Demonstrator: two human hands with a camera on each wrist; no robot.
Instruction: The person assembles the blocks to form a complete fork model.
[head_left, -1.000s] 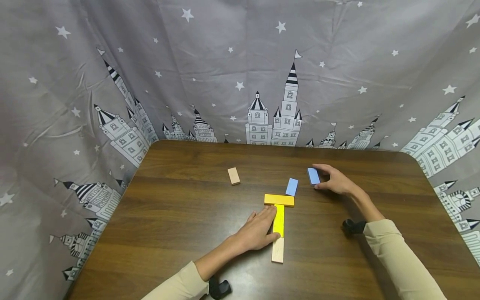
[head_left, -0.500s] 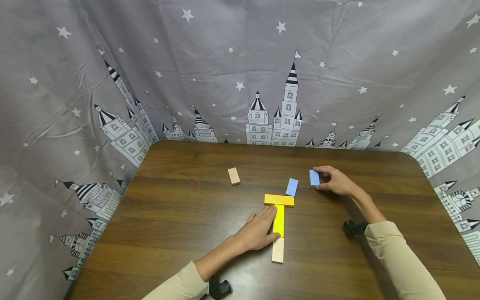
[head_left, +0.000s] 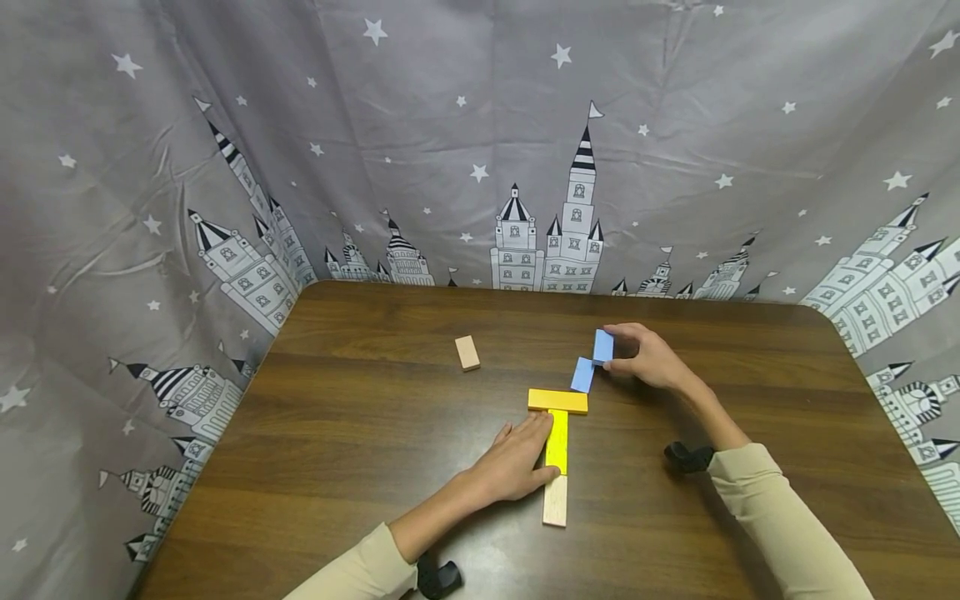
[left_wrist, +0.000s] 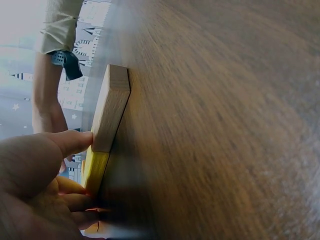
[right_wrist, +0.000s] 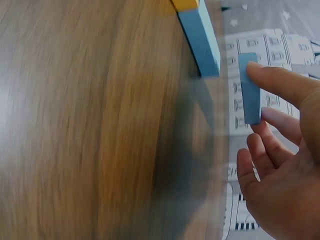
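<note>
Fingers (right_wrist: 282,125) of right hand (head_left: 654,358) pinch blue block (head_left: 603,346); straight-fingered left hand (head_left: 510,467) partly hides yellow block (head_left: 558,442).

An indoor setting (home or studio, unclear), grey castle-print fabric (head_left: 435,137) behind a brown wood-grain table (head_left: 360,400).

In the head view the light is soft and even, with a pale sheen on the near part of the desk (head_left: 375,467). The yellow block (head_left: 558,442) looks oversaturated there, and a faint shadow lies along the right sleeve (head_left: 783,517). Near the sides, castles on the curtain (head_left: 420,133) lean outward — as with a wide lens. The left wrist view is washed out at upper left, but dark beneath the fingers (left_wrist: 82,202). In the right wrist view, blur smears the desk — also its shadow.
</note>
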